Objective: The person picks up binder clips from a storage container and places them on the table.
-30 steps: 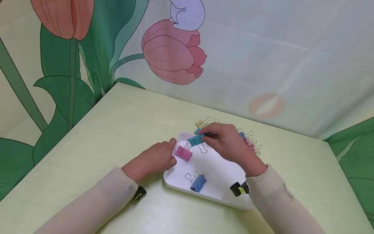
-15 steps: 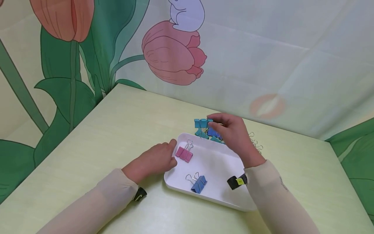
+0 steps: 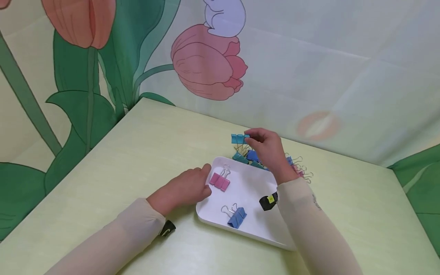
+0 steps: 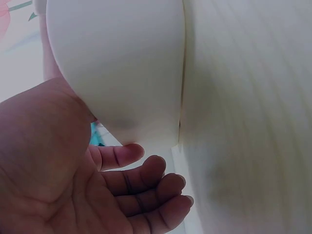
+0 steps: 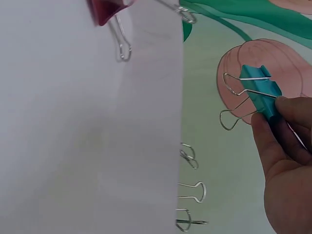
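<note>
My right hand (image 3: 269, 152) pinches a teal binder clip (image 3: 239, 139) by one end between thumb and fingers, above and beyond the tray's far edge. In the right wrist view that clip (image 5: 261, 95) has its wire handles pointing left, away from the palm. My left hand (image 3: 187, 187) grips the left side of the white tray (image 3: 247, 238), with its fingers (image 4: 156, 168) by the outer wall in the left wrist view. Inside the tray lie a pink binder clip (image 3: 220, 182) at the far left and a blue binder clip (image 3: 237, 217) near the front.
Behind the tray lies a pile of binder clips, with teal (image 3: 240, 157) and blue (image 3: 252, 155) ones at its left. Pink clips (image 3: 298, 170) show to the right of my right wrist. A tulip-printed curtain (image 3: 275, 76) hangs along the back edge of the pale table (image 3: 158, 130).
My right hand has carried the teal binder clip from over the tray's far left corner back past its far edge, above the pile. My left hand has stayed at the tray's side.
</note>
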A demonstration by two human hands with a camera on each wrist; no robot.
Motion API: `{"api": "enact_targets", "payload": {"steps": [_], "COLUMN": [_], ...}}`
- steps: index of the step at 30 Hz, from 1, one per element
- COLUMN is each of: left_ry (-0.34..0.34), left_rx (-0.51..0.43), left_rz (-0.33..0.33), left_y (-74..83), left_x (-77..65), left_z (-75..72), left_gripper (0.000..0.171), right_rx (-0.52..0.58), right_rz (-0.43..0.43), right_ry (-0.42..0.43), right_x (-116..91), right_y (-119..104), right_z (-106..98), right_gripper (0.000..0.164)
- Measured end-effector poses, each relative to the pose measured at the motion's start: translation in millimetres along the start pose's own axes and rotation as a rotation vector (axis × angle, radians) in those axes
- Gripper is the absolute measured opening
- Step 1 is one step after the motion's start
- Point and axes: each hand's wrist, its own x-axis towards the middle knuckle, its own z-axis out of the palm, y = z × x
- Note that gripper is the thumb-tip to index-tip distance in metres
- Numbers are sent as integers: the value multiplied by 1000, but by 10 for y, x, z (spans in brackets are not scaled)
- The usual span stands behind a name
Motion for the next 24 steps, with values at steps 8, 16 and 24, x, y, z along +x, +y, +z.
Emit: {"api": "enact_targets", "payload": {"steps": [8, 16, 24], "left_ry": [-10, -12, -10], "left_rx": [-5, -10, -4], "left_rz": [-17, -23, -23], "left_y": [-2, 2, -3], "left_x": [-10, -9, -9], "left_z": [-8, -29, -23], "left_gripper": [38, 37, 38], "right_rx": [-86, -147, -163], "right_rz": [19, 62, 75], "right_ry": [-16, -91, -105], "right_x": [138, 228, 279], "right_y": [104, 108, 135], "right_z": [189, 312, 405], "right_gripper": [26, 23, 24]}}
